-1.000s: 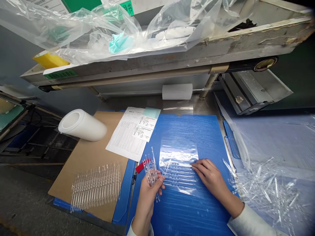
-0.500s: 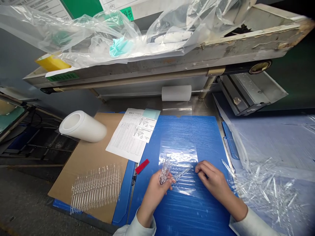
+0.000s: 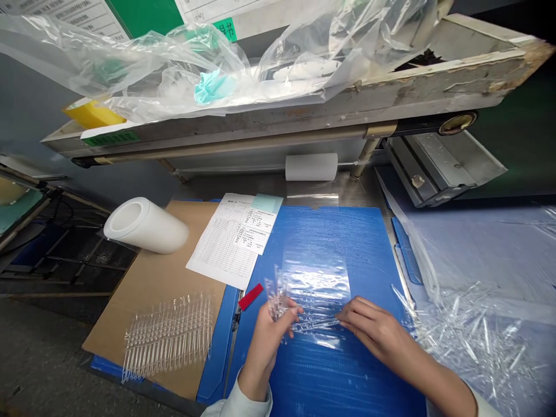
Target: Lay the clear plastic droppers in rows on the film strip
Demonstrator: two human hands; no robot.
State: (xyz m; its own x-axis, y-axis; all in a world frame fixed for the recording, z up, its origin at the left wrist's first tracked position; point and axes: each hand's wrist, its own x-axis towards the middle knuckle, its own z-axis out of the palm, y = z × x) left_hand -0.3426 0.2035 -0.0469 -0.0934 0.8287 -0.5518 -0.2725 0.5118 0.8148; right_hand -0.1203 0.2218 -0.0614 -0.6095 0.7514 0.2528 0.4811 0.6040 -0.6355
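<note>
My left hand is closed around a bunch of slim clear plastic pieces, which stick up past the fingers. With its fingertips pinched together, my right hand is at the far end of one clear plastic piece that reaches across from my left hand. Both hands are over a strip of clear film. On that film several like pieces lie side by side in a row. Their exact shape is hard to make out through the glare.
A loose pile of clear pieces lies at right. A film-wrapped row of pieces rests on cardboard at left, near a white roll. Printed papers and a red strip lie beside the blue board. A film roll hangs behind.
My right hand has moved left and down and now pinches at the end of a clear piece. The left hand and its bunch have shifted slightly left.
</note>
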